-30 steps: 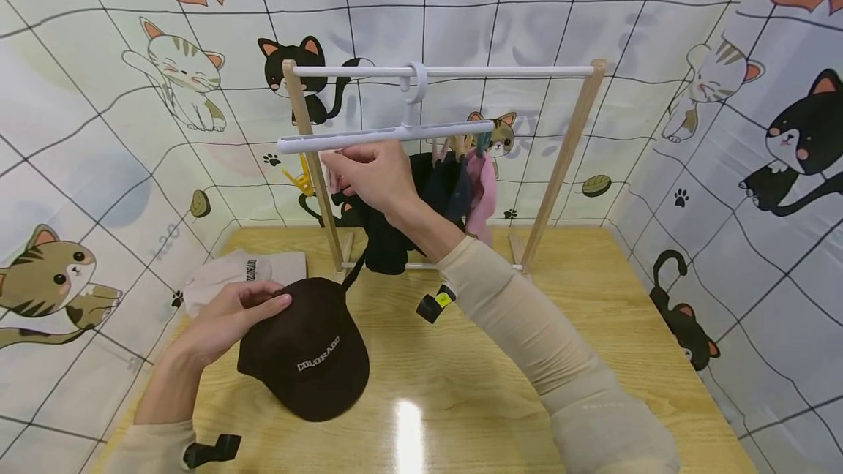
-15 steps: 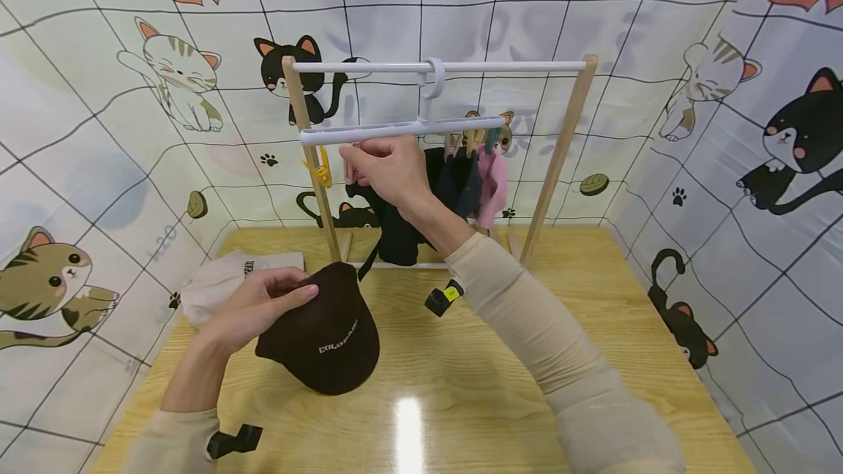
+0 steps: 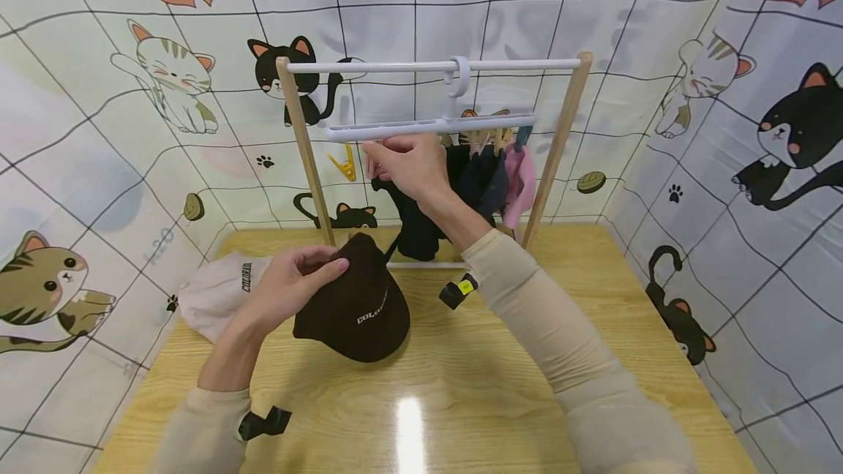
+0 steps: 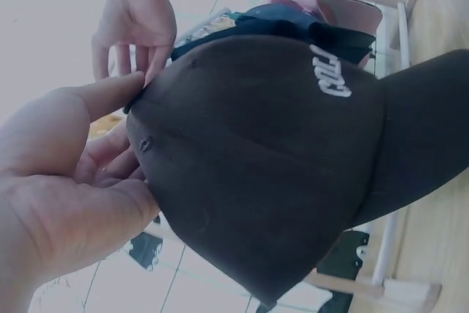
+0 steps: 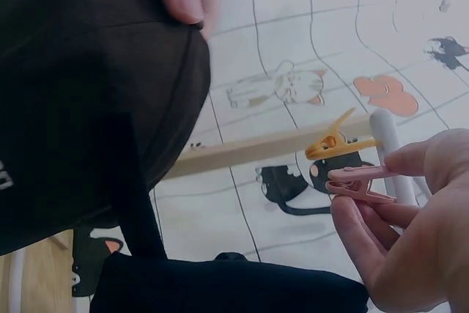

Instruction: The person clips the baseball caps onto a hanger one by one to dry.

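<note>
My left hand (image 3: 293, 280) pinches a dark brown baseball cap (image 3: 356, 306) by its crown, thumb on the outside. The cap hangs tilted above the table, brim to the lower right, with white lettering on its front. Under the left part of a white clip hanger (image 3: 385, 131), my right hand (image 3: 415, 167) pinches a pink clothespin (image 5: 359, 181) between thumb and fingers. In the right wrist view its jaws point toward the cap, apart from it. A yellow clothespin (image 5: 333, 141) hangs beside it at the hanger's end.
The hanger hooks over the rail (image 3: 369, 66) of a wooden rack. Black and navy items (image 3: 487, 178) and a pink one (image 3: 520, 178) hang from clips on its right half. A pale cap (image 3: 220, 287) lies on the table (image 3: 514, 386) at the left.
The hanger and its hung items have moved right along the rail, with my right hand following. My left hand has carried the brown cap up and to the right, closer to the hanger.
</note>
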Motion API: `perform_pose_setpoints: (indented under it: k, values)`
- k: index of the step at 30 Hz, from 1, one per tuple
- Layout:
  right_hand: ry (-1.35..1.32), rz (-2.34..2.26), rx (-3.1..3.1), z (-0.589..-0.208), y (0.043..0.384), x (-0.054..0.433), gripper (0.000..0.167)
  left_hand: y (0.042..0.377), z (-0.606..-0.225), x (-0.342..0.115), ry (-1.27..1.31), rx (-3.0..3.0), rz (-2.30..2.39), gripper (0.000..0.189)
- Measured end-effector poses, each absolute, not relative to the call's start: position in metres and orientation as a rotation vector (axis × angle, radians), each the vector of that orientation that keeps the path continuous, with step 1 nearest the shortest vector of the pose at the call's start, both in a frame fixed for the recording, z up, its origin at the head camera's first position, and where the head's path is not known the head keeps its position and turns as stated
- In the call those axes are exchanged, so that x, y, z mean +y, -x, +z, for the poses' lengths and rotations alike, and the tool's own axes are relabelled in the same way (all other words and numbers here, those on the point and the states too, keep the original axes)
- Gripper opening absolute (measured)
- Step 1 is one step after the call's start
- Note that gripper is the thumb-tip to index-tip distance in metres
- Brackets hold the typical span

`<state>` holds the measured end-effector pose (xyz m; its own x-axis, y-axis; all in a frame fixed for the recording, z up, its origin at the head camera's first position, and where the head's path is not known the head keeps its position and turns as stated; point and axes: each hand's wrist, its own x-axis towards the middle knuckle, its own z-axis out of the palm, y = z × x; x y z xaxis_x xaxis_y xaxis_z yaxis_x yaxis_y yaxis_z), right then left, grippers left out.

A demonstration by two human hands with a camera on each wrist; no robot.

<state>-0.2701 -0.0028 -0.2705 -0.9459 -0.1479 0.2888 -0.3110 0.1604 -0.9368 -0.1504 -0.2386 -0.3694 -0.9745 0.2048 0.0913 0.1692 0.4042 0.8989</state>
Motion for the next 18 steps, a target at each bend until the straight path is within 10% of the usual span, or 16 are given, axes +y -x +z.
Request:
perform_pose_setpoints:
  k: [18]
  values:
    - [-0.407, 1.844, -2.36, -0.269, 0.277, 0.01, 0.031, 0.182, -0.347, -0.192, -0.451, 2.985, 1.799, 0.022]
